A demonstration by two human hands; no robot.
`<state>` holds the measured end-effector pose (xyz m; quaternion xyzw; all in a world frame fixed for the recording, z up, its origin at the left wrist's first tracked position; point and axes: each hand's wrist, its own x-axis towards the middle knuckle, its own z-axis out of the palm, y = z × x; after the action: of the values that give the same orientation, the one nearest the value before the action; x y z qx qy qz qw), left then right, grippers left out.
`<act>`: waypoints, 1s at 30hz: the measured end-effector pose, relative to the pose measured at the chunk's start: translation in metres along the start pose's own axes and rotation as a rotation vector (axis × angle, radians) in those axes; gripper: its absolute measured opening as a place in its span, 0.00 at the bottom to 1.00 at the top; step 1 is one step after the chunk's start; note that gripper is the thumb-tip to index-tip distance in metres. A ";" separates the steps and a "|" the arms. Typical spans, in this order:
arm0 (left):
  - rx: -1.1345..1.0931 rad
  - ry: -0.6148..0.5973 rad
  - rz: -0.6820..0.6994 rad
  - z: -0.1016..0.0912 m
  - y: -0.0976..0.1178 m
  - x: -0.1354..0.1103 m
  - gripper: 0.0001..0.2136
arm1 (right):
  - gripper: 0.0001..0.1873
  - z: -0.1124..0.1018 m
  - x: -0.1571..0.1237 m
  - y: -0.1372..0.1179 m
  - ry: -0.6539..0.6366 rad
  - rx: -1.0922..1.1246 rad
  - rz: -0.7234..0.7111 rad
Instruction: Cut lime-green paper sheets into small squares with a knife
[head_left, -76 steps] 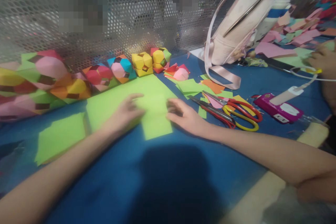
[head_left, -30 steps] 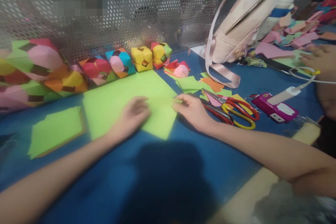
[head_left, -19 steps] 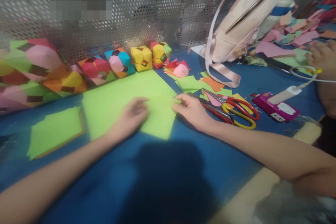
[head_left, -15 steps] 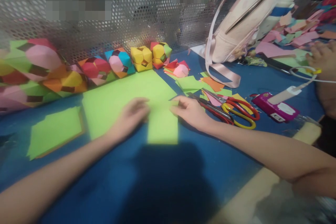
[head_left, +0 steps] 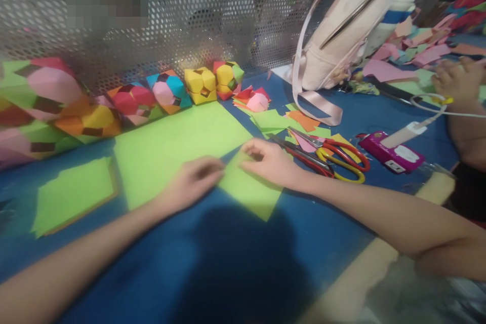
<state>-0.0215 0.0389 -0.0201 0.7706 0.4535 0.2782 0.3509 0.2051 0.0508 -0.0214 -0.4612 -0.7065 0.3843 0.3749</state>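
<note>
A small piece of bright green paper [head_left: 258, 195] lies turned like a diamond on the blue surface, one corner toward me. My right hand [head_left: 268, 162] has curled fingers, with thumb and forefinger gripping the paper's upper part. At its left corner is my left hand [head_left: 195, 179], slightly blurred, thumb and fingers closed on the edge. Behind my hands spreads a large green sheet [head_left: 163, 147], partly covered by my left hand. To the left lies a stack of green paper [head_left: 74, 192] with an orange layer beneath.
Folded paper balls [head_left: 169, 92] line the perforated metal panel [head_left: 224, 15]. Right of my hand are scissors [head_left: 337, 157], paper scraps [head_left: 269, 120] and a purple device [head_left: 395, 152] with a white plug. A pale backpack [head_left: 341, 30] stands behind. Another person's hand [head_left: 459, 78] rests far right.
The small green paper has turned from straight to diamond-wise, its near end swinging right. My left hand has shifted slightly right and down relative to the sheet. The view has moved a little.
</note>
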 end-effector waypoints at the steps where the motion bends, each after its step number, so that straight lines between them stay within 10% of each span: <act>1: 0.012 -0.001 0.010 0.001 0.000 -0.001 0.09 | 0.09 0.000 -0.001 0.000 -0.005 -0.024 -0.023; 14: 0.214 0.006 0.098 0.008 0.002 -0.004 0.15 | 0.07 0.001 -0.003 0.006 0.058 -0.257 -0.475; 23: 0.169 -0.171 0.339 -0.006 -0.005 0.006 0.08 | 0.14 -0.001 -0.014 0.006 -0.134 -0.638 -0.914; 30: 0.085 -0.313 0.357 -0.018 -0.010 0.013 0.09 | 0.17 -0.015 -0.017 -0.001 -0.395 -0.749 -0.953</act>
<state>-0.0342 0.0590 -0.0162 0.8864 0.2614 0.1935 0.3294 0.2225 0.0374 -0.0171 -0.1165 -0.9764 -0.0198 0.1807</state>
